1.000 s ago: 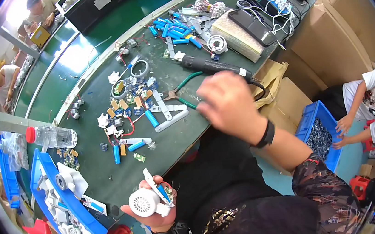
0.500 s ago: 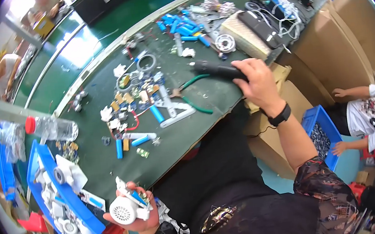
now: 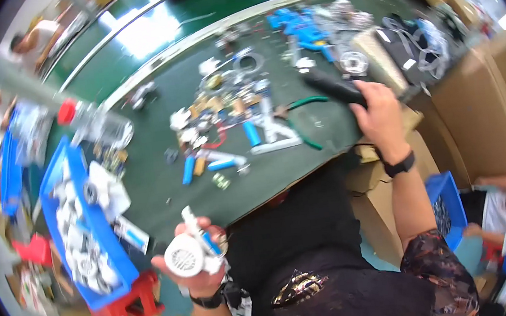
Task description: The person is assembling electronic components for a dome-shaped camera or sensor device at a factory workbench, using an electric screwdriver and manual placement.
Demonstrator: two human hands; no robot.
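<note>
My left hand [image 3: 203,281] is closed around a small white fan housing [image 3: 185,260] with a round slotted grille, held palm up off the table's near edge. A blue battery cell [image 3: 212,245] shows along its side. Over the table's right part, my right hand [image 3: 381,115] grips a black electric screwdriver [image 3: 335,88], its front end aimed to the far left. The tip is blurred. Just left of it lie green-handled pliers [image 3: 306,103], spread open. Farther left is a heap of small parts [image 3: 222,108], with blue cells and grey plastic strips at its near side.
At left a blue bin [image 3: 127,269] full of white housings sits above a red stool [image 3: 127,309]. A red-capped bottle [image 3: 100,127] lies behind it. More blue cells [image 3: 300,24] and a dark case [image 3: 399,47] are at far right. Cardboard boxes [image 3: 477,101] and another person stand right.
The whole view has swung, so the table's things now appear farther right. Both hands keep their holds. The screwdriver's front end now tilts farther away, and the fan housing is slightly turned.
</note>
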